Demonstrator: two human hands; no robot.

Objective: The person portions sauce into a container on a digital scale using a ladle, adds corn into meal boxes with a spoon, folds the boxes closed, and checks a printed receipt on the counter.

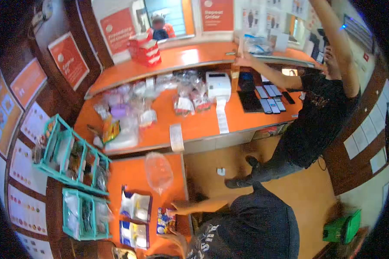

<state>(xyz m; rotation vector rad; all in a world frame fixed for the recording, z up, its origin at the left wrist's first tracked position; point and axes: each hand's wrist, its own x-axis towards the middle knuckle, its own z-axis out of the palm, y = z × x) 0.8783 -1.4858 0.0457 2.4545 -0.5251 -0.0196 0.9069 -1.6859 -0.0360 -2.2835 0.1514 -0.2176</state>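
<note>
Neither of my hands shows in the head view. At the bottom, a bent-over co-worker in a dark shirt has both hands at a blue patterned packet (166, 221) on the orange lower counter (121, 172). Left of that packet lie two blue-and-white packs (136, 206), (134, 235). A clear plastic bag (159, 172) lies above them. On the right, a second person in black stretches one arm toward the orange shelf and raises the other to the top edge.
Teal baskets (80, 162) stand at the left. Bagged items, a white printer (218, 86) with a paper strip, and several phones (272, 105) occupy the long counter. Red boxes (145, 51) sit on the shelf. Another person is beyond the window. A green bin (342, 227) stands lower right.
</note>
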